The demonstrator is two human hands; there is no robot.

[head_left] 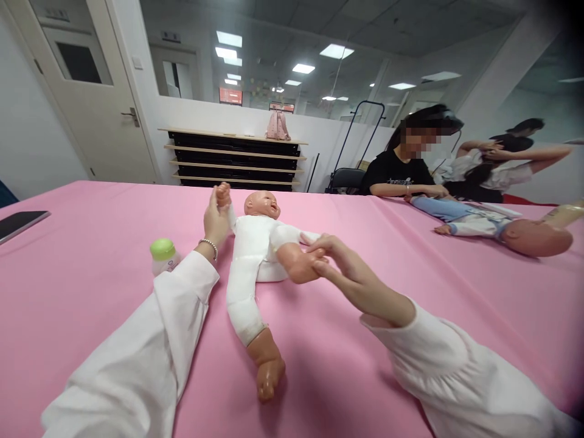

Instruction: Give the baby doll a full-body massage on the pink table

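1. At far left, a dark tablet lies on the pink-covered desk; a green-capped bottle stands near my left sleeve.
2. My left hand is closed on the doll's hand, raising that arm.
3. The white-suited baby doll lies face-up mid-desk, head pointing away from me.
4. My right hand is closed around the doll's foot, holding that leg bent.
5. At far right, a co-worker in black has hands on a second doll.

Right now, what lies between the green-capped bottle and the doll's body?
In the head view, the person's left hand and its beaded bracelet lie between the green-capped bottle and the doll's body.
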